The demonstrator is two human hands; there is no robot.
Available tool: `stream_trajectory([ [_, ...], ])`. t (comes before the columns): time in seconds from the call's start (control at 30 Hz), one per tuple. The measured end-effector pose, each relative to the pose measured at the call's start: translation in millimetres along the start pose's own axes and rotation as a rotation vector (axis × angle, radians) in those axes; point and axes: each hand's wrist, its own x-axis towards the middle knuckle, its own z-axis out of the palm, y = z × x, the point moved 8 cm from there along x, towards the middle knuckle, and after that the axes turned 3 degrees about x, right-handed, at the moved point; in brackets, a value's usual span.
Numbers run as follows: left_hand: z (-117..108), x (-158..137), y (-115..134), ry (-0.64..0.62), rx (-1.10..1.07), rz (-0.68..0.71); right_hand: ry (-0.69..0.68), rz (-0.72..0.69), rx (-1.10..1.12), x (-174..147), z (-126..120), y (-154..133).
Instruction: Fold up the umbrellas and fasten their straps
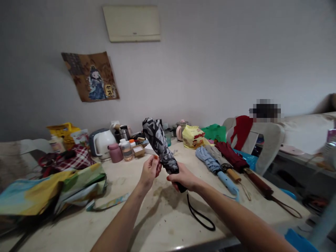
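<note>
My right hand [186, 176] is wrapped round the lower end of a folded umbrella [160, 145] with a black, grey and white pattern. The umbrella tilts up and to the left above the table [168, 210], and its black wrist loop [198, 216] hangs below the handle. Beside the fabric, my left hand [151, 170] is closed in a pinch; what lies between its fingertips is too small to make out. To the right lie a light blue umbrella [207, 159], a grey-beige umbrella [219, 157] with a wooden handle, and a dark red umbrella [231, 155], all folded.
Crumpled yellow-green printed fabric [78, 185] covers the table's left side. Along the back stand a white kettle [103, 141], a pink jar [115, 153], a clear bottle [127, 150], a small box [138, 150] and a yellow bag [194, 136]. A person sits beyond a white chair [270, 143].
</note>
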Motion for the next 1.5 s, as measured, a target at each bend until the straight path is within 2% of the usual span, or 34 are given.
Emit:
stream_trajectory([
  [0.1, -14, 0, -7, 0.062, 0.161, 0.105, 0.009, 0.0, -0.118, 2, 0, 11],
  [0.17, -17, -1, -17, 0.068, 0.194, 0.097, -0.049, 0.037, -0.112, 0, 3, 19],
  [0.27, -8, -3, -33, -0.045, 0.132, -0.002, -0.088, 0.092, -0.072, -5, 4, 27],
  [0.37, 0, -8, -35, -0.126, 0.049, -0.062, -0.132, 0.123, -0.017, -10, 7, 29],
  [0.47, 0, -12, -27, -0.101, 0.005, -0.031, -0.204, 0.165, 0.131, -14, 12, 32],
  [0.53, 2, -14, -24, -0.087, -0.014, -0.023, -0.269, 0.183, 0.306, -18, 17, 33],
  [0.7, 12, -19, -17, -0.123, 0.039, 0.01, -0.526, 0.172, 0.717, -29, 29, 31],
  [0.87, 18, -25, -7, -0.161, 0.06, 0.071, -0.649, 0.222, 0.863, -34, 31, 37],
  [0.97, 13, -24, -5, -0.121, 0.106, 0.094, -0.642, 0.251, 0.822, -34, 31, 43],
  [1.07, 7, -20, -8, -0.112, 0.116, 0.095, -0.529, 0.278, 0.622, -28, 32, 49],
  [1.13, 4, -19, -6, -0.12, 0.058, 0.095, -0.378, 0.266, 0.393, -20, 25, 50],
  [1.23, 1, -26, 10, -0.151, -0.198, 0.093, 0.021, 0.128, -0.215, -5, -17, 37],
  [1.3, 1, -35, 32, -0.238, -0.434, 0.136, 0.324, 0.025, -0.594, -4, -55, 19],
  [1.37, -2, -44, 55, -0.363, -0.614, 0.198, 0.583, -0.019, -0.817, -8, -89, 2],
  [1.43, -13, -45, 66, -0.395, -0.716, 0.217, 0.713, -0.031, -0.824, -10, -111, -11],
  [1.5, -31, -34, 58, -0.269, -0.789, 0.151, 0.74, -0.063, -0.487, -7, -119, -23],
])
